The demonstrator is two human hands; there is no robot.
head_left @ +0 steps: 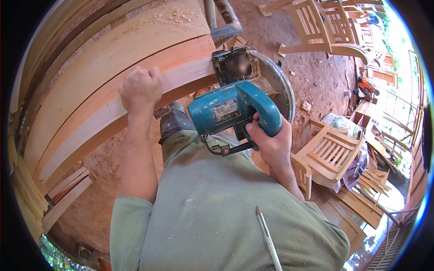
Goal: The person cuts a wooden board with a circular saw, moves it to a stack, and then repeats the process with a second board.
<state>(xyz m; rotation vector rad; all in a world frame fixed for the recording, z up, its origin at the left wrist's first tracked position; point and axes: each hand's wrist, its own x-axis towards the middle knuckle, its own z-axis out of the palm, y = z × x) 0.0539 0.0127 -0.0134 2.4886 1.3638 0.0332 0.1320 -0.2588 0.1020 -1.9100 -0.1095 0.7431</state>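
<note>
A teal circular saw [205, 113] with a dark metal base and a round guard is at the end of a wooden plank [181, 70]. My right hand [272, 142] is wrapped around the saw's rear handle, thumb near the trigger. The saw's base touches or overlaps the plank end; the blade itself is hidden. My left hand [141, 88] is closed in a fist on top of the plank, away from the saw. Whatever its curled fingers hold, if anything, is out of sight. A cord [212, 147] hangs from the saw near my shirt.
A wide board [108, 58] with sawdust lies beside the plank. Wooden chairs [312, 31] stand at the upper right, and a slatted chair [330, 153] is at the right. Another person [367, 86] in orange crouches farther off. Scrap wood [68, 194] lies on the dirt floor.
</note>
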